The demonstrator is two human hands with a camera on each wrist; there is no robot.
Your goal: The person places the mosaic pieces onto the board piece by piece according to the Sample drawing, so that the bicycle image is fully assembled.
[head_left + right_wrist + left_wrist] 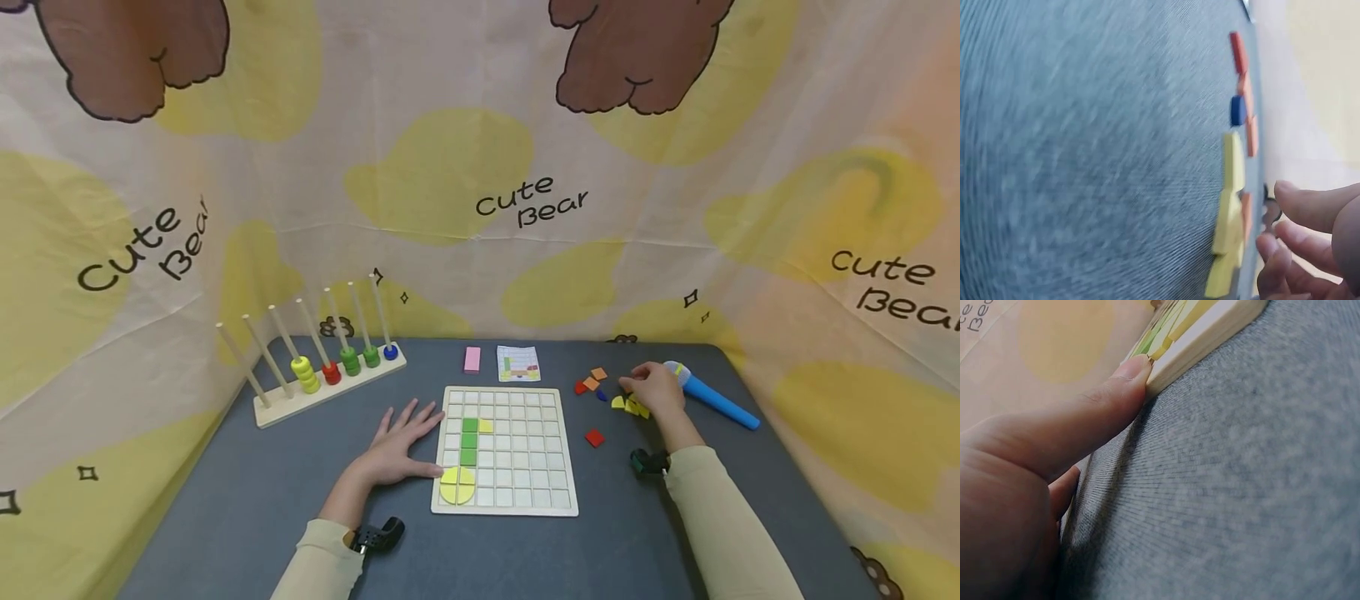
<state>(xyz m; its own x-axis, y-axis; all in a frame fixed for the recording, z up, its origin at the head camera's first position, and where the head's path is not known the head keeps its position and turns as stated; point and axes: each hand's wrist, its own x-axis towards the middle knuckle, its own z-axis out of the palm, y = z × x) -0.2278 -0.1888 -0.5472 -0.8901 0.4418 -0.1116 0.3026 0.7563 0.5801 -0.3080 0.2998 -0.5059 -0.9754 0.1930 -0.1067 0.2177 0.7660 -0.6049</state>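
The desk (510,560) is found to be surfaced in grey-blue, finely textured material. A pale peg stand (285,407) is set at an angle on the far left. Near the far edge, a pink block (472,360) and a printed card (518,375) are placed apart, with a gridded board (522,459) laid just in front. To its right, orange tiles (597,373), a blue piece (602,396) and yellow pieces (618,402) are clustered; a red tile (594,438) is noted nearer the front. A blue microphone (716,402) is laid obliquely at far right.
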